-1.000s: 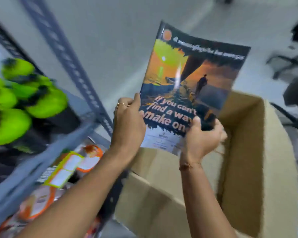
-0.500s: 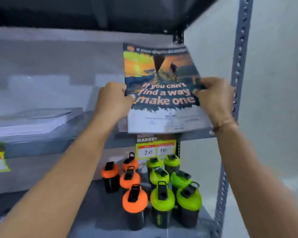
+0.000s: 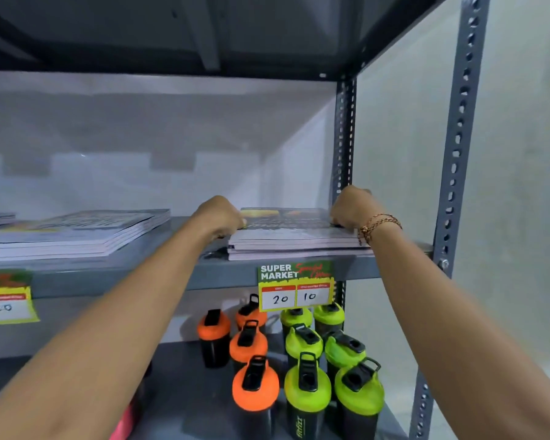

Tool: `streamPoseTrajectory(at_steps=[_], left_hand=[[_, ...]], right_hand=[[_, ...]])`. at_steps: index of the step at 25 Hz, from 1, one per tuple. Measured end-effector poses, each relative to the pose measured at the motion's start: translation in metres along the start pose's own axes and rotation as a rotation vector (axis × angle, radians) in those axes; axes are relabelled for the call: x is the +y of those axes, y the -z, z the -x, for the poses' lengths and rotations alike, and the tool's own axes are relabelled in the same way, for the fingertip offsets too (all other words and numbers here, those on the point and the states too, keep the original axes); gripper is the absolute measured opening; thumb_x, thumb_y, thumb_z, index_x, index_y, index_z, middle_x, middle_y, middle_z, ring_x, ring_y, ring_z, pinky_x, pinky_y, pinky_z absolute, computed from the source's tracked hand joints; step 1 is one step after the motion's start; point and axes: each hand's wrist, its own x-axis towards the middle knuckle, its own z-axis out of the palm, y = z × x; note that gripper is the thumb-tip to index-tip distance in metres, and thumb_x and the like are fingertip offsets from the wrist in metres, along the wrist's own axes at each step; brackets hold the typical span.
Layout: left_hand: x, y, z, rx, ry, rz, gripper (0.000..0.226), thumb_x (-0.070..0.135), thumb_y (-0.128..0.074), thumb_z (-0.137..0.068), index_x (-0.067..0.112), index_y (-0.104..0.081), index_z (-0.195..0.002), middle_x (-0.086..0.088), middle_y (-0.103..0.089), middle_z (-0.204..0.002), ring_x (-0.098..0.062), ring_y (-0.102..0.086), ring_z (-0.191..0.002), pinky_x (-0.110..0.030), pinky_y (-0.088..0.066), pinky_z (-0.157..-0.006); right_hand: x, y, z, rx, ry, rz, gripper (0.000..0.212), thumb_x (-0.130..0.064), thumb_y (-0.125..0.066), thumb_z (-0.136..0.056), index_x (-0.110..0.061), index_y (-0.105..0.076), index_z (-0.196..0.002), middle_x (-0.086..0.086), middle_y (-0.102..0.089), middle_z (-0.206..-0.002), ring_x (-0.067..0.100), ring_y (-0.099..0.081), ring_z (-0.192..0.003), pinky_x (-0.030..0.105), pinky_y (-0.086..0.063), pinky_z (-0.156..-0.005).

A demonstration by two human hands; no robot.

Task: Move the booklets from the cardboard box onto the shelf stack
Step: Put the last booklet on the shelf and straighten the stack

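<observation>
While both hands rested at the stack, the head view gave these lines:

Head view, booklet: the top booklet (image 3: 286, 221) lay flat on the shelf stack (image 3: 296, 244) at the right end of the shelf (image 3: 178, 269), just left of the far upright post (image 3: 343, 138).

Head view, left grip: the left hand (image 3: 218, 217) sat at the booklet's left edge, fingers curled down onto that edge; it looked pressed together on the cover's margin, though the fingertips were hidden.

Head view, right grip: the right hand (image 3: 350, 208) sat at the right edge, fingers curled over it and seemingly pinching the booklet; a bracelet (image 3: 378, 223) circled the wrist.

Head view, key relation: the booklet lay between the two grips, its long axis running near to far into the shelf, with each hand about equally close to its own side.

Head view, judgement: the placing step looked nearly done; the coming move probably called for both grips to let go sideways and draw back toward the near side without dragging the cover askew.

Head view, neighbours: a second pile of booklets (image 3: 77, 233) lay well apart to the left; a price tag (image 3: 296, 285) hung below the stack; orange and green bottles (image 3: 299, 360) stood on the lower shelf.

Head view, box: the cardboard box was not in sight.
</observation>
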Motion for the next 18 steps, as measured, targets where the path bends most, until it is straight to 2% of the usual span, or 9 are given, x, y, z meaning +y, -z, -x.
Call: streamPoseTrajectory(at_steps=[1, 3, 5, 6, 8, 9, 11, 14, 18], left_hand=[[0.003, 0.001, 0.004, 0.021, -0.018, 0.012, 0.029, 0.023, -0.061, -0.087, 0.002, -0.069, -0.104, -0.014, -0.067, -0.106, -0.027, -0.058, -0.094, -0.029, -0.040, -0.079], [0.006, 0.002, 0.024, 0.058, -0.074, 0.051, 0.028, 0.029, -0.058, -0.089, 0.006, -0.071, -0.097, -0.017, -0.068, -0.100, -0.028, -0.059, -0.090, -0.029, -0.045, -0.078], [-0.001, 0.002, 0.056, 0.111, -0.185, 0.082, 0.034, 0.036, -0.055, -0.090, 0.009, -0.073, -0.100, -0.017, -0.073, -0.098, -0.025, -0.063, -0.080, -0.024, -0.047, -0.068], [-0.005, 0.000, 0.072, 0.133, -0.242, 0.071, 0.033, 0.037, -0.055, -0.090, 0.014, -0.073, -0.105, -0.012, -0.075, -0.101, -0.022, -0.066, -0.084, -0.020, -0.045, -0.068], [-0.012, -0.006, 0.092, 0.178, -0.321, 0.025, 0.033, 0.035, -0.059, -0.088, 0.018, -0.068, -0.116, -0.003, -0.068, -0.124, -0.014, -0.061, -0.113, -0.016, -0.039, -0.086], [-0.014, -0.009, 0.095, 0.209, -0.334, 0.011, 0.036, 0.032, -0.060, -0.088, 0.017, -0.066, -0.119, -0.001, -0.062, -0.131, -0.012, -0.056, -0.122, -0.015, -0.037, -0.093], [-0.015, -0.014, 0.095, 0.261, -0.333, 0.001, 0.037, 0.028, -0.062, -0.087, 0.015, -0.063, -0.122, -0.003, -0.060, -0.133, -0.012, -0.053, -0.126, -0.015, -0.033, -0.101], [-0.015, -0.016, 0.092, 0.280, -0.341, 0.004, 0.035, 0.027, -0.062, -0.087, 0.015, -0.065, -0.120, -0.002, -0.062, -0.131, -0.012, -0.053, -0.125, -0.019, -0.033, -0.106], [-0.017, -0.016, 0.093, 0.328, -0.357, -0.011, 0.034, 0.030, -0.063, -0.086, 0.018, -0.066, -0.117, -0.002, -0.065, -0.127, -0.013, -0.054, -0.124, -0.022, -0.035, -0.106]], right_hand=[[0.001, 0.003, 0.005, 0.020, 0.002, -0.022, 0.019, -0.001, -0.046, -0.081, 0.001, -0.050, -0.062, 0.022, -0.063, -0.097, 0.031, -0.054, -0.078, 0.029, -0.042, -0.069], [0.014, 0.013, 0.026, 0.084, 0.076, -0.123, 0.020, -0.016, -0.056, -0.087, -0.001, -0.068, -0.085, 0.014, -0.068, -0.095, 0.029, -0.060, -0.084, 0.026, -0.044, -0.071], [0.029, 0.025, 0.058, 0.039, 0.179, -0.227, 0.031, -0.039, -0.059, -0.087, -0.017, -0.071, -0.105, 0.004, -0.069, -0.108, 0.023, -0.061, -0.102, 0.023, -0.041, -0.081], [0.037, 0.029, 0.072, -0.012, 0.222, -0.240, 0.036, -0.045, -0.061, -0.084, -0.022, -0.070, -0.109, 0.000, -0.066, -0.119, 0.020, -0.058, -0.112, 0.024, -0.042, -0.088], [0.049, 0.028, 0.089, -0.078, 0.270, -0.213, 0.040, -0.045, -0.066, -0.079, -0.027, -0.066, -0.115, -0.003, -0.059, -0.133, 0.018, -0.052, -0.123, 0.028, -0.041, -0.102], [0.053, 0.024, 0.090, -0.074, 0.269, -0.208, 0.041, -0.043, -0.067, -0.079, -0.027, -0.065, -0.116, -0.002, -0.058, -0.134, 0.017, -0.052, -0.125, 0.028, -0.040, -0.104], [0.057, 0.019, 0.089, -0.020, 0.277, -0.241, 0.039, -0.038, -0.068, -0.080, -0.025, -0.065, -0.117, -0.001, -0.059, -0.133, 0.014, -0.052, -0.125, 0.022, -0.039, -0.101], [0.058, 0.015, 0.088, 0.035, 0.282, -0.254, 0.037, -0.035, -0.068, -0.081, -0.024, -0.066, -0.116, -0.002, -0.061, -0.131, 0.010, -0.054, -0.121, 0.014, -0.037, -0.090], [0.060, 0.014, 0.094, 0.142, 0.252, -0.275, 0.036, -0.036, -0.072, -0.077, -0.020, -0.070, -0.110, 0.003, -0.069, -0.120, 0.011, -0.060, -0.109, 0.016, -0.040, -0.084]])
